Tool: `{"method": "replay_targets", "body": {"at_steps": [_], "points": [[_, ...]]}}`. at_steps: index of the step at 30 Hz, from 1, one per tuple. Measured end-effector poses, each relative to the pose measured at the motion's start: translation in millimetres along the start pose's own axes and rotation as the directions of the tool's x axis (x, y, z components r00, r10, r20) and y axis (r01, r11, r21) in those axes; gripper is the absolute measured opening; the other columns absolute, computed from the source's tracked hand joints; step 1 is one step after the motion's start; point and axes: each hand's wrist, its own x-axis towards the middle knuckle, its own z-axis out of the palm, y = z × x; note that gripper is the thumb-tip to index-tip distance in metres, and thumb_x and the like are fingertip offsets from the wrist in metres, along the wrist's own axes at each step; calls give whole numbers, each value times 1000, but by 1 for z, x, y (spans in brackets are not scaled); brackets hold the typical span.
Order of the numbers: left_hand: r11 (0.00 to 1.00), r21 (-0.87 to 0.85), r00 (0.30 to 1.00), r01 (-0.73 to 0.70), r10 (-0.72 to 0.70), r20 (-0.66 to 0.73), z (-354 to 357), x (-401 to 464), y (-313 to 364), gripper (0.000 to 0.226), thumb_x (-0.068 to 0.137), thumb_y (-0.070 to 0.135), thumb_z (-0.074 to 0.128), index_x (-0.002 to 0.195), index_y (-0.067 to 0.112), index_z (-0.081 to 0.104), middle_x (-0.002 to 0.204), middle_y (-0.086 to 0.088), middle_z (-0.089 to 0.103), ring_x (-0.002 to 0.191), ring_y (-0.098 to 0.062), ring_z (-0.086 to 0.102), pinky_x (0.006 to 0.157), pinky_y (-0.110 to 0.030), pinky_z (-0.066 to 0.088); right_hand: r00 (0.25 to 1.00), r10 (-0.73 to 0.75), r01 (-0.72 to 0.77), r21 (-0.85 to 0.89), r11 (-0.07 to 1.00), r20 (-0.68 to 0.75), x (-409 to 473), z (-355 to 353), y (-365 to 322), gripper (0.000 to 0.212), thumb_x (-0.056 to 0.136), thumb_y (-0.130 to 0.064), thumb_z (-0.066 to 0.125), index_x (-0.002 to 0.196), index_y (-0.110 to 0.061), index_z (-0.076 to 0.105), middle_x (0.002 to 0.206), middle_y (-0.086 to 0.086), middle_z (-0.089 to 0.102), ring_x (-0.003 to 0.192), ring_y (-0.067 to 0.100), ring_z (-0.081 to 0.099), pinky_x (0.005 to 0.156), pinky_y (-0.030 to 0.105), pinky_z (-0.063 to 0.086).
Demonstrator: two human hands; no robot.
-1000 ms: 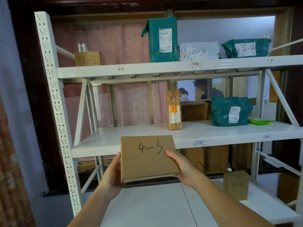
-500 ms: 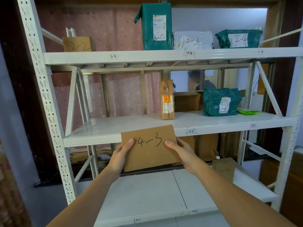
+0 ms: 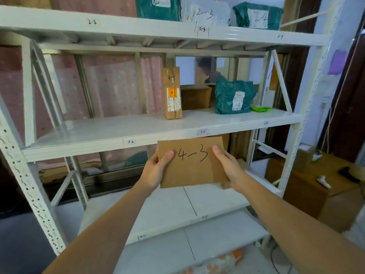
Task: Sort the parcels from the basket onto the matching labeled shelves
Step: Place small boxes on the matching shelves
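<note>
A brown cardboard parcel [image 3: 192, 169] marked "4-3" is held in front of the white shelving rack, just below the middle shelf [image 3: 98, 143]. My left hand [image 3: 155, 170] grips its left edge with the thumb on the face. My right hand [image 3: 229, 167] grips its right edge the same way. Under the parcel lies the lower shelf [image 3: 164, 212], with small labels on its front edge. The middle shelf carries labels "3-2" and "3-3", the top shelf [image 3: 138, 28] "2-2" and "2-3".
On the middle shelf stand a tall brown box [image 3: 172, 93] marked "3-3", a brown carton [image 3: 195, 96] and a green bag [image 3: 234, 96]. A white "2-3" parcel [image 3: 201, 13] and green bags sit on top. A wooden cabinet [image 3: 316, 186] stands right of the rack.
I have stepped closer and to the right. The parcel, held in both hands, has moved forward and now sits under the middle shelf's front edge.
</note>
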Motion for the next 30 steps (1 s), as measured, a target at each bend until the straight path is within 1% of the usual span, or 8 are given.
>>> {"method": "replay_targets", "body": {"at_steps": [6,11,18,20,23,25,29,30], "points": [[998,30,994,55,-58,90,26,5,-39,63,81,59,66,135,27,58,117,4,74,103,-16,73,79,-27,58,976,34,-30,24,999,-216,-5,-25,45,118,36,-100,66,137,-38,59,137,-4,63,130,23,55,116,53,38],[987,33,983,160,-162,90,39,6,-72,64,82,61,65,136,27,56,120,2,72,107,-19,71,83,-32,57,972,128,-125,26,992,-198,-3,-41,71,118,37,-98,65,137,-37,57,128,-1,66,120,25,60,110,52,45],[970,68,972,233,-234,5,64,26,-103,56,87,57,61,133,25,56,118,0,71,106,-20,69,81,-30,55,977,179,-177,32,984,-114,33,-70,96,62,84,-69,61,127,-24,64,112,3,73,107,22,67,100,43,52],[961,72,964,266,-265,-25,73,34,-115,53,91,57,60,133,26,55,119,1,71,107,-20,69,82,-31,55,975,202,-201,25,979,-93,49,-80,106,67,81,-72,63,129,-25,64,114,1,72,109,22,66,106,46,48],[950,63,951,305,-301,-71,83,43,-136,57,85,66,61,131,33,57,120,3,72,108,-18,69,87,-34,56,972,231,-231,-1,973,-40,75,-96,124,101,53,-90,69,132,-27,64,122,-2,71,119,22,62,113,49,42],[940,44,937,339,-333,-101,89,50,-150,62,81,73,63,130,36,59,121,5,72,110,-18,69,96,-40,55,967,255,-255,-40,966,-1,95,-106,132,109,47,-93,69,133,-26,64,125,-3,70,122,21,60,115,48,40],[919,-22,905,394,-392,-168,99,60,-181,56,86,66,61,132,34,60,119,7,73,112,-17,69,100,-43,54,944,321,-313,-98,945,77,126,-117,154,60,87,-67,60,134,-30,59,118,-10,66,118,18,56,109,34,37],[916,-25,898,400,-397,-187,100,62,-190,58,85,67,61,132,33,61,119,8,73,112,-17,69,99,-42,54,937,340,-329,-122,936,76,134,-118,163,61,90,-65,59,139,-29,57,124,-11,62,121,19,53,108,34,36]]}}
